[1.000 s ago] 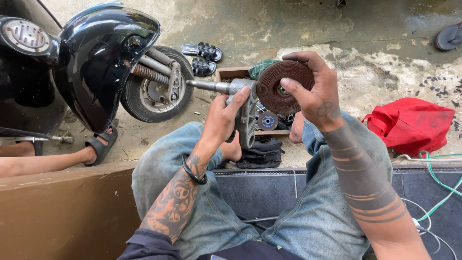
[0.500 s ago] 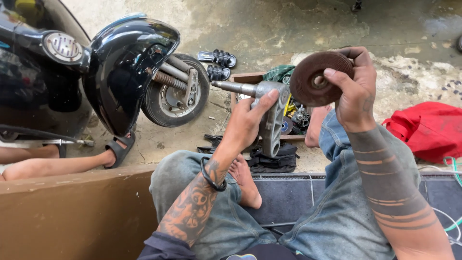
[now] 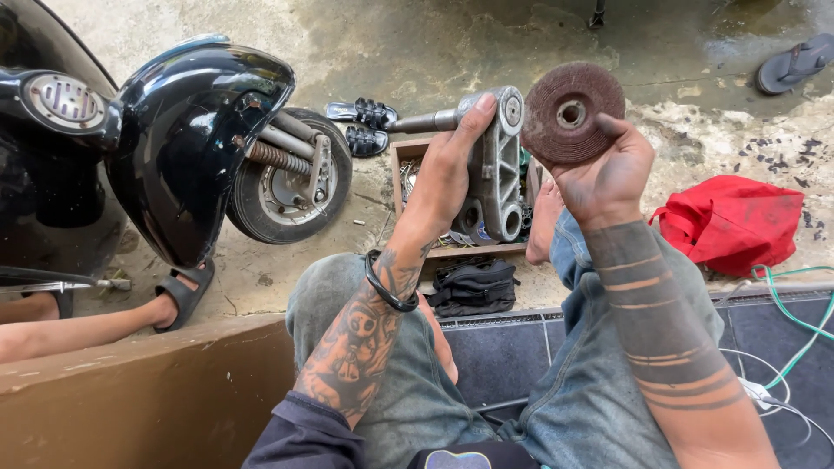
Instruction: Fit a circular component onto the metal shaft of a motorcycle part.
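A worn reddish grinding disc [image 3: 572, 113] is pinched upright in the right hand [image 3: 604, 178], just right of the grey metal grinder head [image 3: 495, 165] gripped by the left hand [image 3: 447, 178], its shaft [image 3: 426, 122] pointing left.

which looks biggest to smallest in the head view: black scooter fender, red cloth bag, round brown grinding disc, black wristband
1. Glossy black scooter fender
2. Crumpled red cloth bag
3. Round brown grinding disc, though it is held nearer the camera, so its rank against the bag is unsure
4. Thin black wristband
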